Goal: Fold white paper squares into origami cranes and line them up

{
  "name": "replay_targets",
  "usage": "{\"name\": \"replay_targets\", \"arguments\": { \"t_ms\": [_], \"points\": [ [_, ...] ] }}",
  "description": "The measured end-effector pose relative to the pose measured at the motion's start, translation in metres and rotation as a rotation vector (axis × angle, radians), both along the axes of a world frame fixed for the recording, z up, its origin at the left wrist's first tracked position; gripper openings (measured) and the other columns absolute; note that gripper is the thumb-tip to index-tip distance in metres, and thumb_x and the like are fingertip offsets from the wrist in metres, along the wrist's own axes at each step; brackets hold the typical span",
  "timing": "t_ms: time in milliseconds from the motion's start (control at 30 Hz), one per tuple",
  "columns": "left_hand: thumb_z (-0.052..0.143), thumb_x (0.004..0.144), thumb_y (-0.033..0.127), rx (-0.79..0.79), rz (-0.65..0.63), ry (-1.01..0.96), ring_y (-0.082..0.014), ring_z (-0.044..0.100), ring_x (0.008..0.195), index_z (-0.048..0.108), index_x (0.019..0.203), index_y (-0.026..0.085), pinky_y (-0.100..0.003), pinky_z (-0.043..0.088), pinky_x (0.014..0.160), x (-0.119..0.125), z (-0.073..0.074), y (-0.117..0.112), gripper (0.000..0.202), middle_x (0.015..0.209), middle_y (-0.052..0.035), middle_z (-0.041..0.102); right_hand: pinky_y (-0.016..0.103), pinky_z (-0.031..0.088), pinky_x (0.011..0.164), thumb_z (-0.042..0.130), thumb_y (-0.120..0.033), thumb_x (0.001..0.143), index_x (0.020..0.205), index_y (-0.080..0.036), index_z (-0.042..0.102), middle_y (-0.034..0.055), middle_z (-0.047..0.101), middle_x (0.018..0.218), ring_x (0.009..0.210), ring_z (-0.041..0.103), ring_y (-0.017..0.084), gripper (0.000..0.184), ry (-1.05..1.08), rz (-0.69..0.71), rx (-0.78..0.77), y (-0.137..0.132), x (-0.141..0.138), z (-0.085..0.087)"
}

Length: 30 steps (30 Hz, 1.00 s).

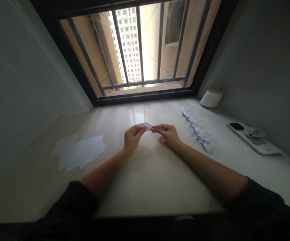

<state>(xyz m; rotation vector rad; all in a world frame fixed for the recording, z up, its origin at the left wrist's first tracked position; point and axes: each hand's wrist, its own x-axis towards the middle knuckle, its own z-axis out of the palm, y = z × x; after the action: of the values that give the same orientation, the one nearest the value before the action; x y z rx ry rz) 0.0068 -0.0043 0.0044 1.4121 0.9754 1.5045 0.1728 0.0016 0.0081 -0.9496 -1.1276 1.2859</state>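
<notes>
Between the two hands, above the middle of the table (157,187), a small folded piece of white paper (147,126) is being held up off the surface. The left hand (133,138) is pinching one end between thumb and fingers, while the right hand (167,134) is pinching the other, so both grips are clamped on the paper and sitting close together. Just right of the right hand, a line of folded paper cranes (197,129) is lying on the table. Farther right, a white phone (254,139) is lying near the wall, and a white cylindrical container (211,98) is standing by the window. To the left, loose white paper sheets (80,150) are lying overlapped, and a barred window (145,50) is facing a tower block (126,43)
</notes>
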Motion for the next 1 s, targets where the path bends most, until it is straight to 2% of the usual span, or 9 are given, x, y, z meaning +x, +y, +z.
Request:
{"name": "replay_targets", "arguments": {
  "t_ms": [200, 500, 1000],
  "points": [
    [0.07, 0.069, 0.028, -0.028, 0.009, 0.002, -0.0122, 0.062, 0.072, 0.067, 0.077, 0.015, -0.025, 0.05, 0.07, -0.0005, 0.0006, -0.0004, 0.015, 0.078, -0.0029, 0.068, 0.03, 0.052, 0.066, 0.078, -0.037, 0.054, 0.071, -0.018, 0.072, 0.005, 0.072, 0.069, 0.066, 0.066, 0.017, 0.026, -0.011, 0.01, 0.055, 0.0018, 0.0008, -0.0017],
    [0.07, 0.07, 0.027, 0.018, -0.001, -0.005, -0.0147, 0.064, 0.076, 0.066, 0.078, 0.014, -0.029, 0.05, 0.075, 0.0017, 0.0026, -0.0017, 0.016, 0.082, -0.0053, 0.069, 0.026, 0.051, 0.05, 0.08, -0.034, 0.052, 0.076, -0.017, 0.072, 0.0069, 0.073, 0.077, 0.065, 0.066, 0.02, 0.03, -0.022, 0.029, 0.007, -0.0028, 0.0022, 0.0029],
    [0.071, 0.067, 0.031, -0.071, 0.026, -0.024, -0.0132, 0.063, 0.073, 0.067, 0.077, 0.014, -0.026, 0.051, 0.07, 0.0012, 0.0008, -0.0005, 0.02, 0.081, -0.0043, 0.069, 0.023, 0.046, 0.046, 0.08, -0.032, 0.052, 0.075, -0.017, 0.071, 0.0067, 0.072, 0.073, 0.065, 0.066, 0.018, 0.029, 0.033, 0.049, -0.034, 0.0009, 0.0003, -0.0044]
  ]
}}
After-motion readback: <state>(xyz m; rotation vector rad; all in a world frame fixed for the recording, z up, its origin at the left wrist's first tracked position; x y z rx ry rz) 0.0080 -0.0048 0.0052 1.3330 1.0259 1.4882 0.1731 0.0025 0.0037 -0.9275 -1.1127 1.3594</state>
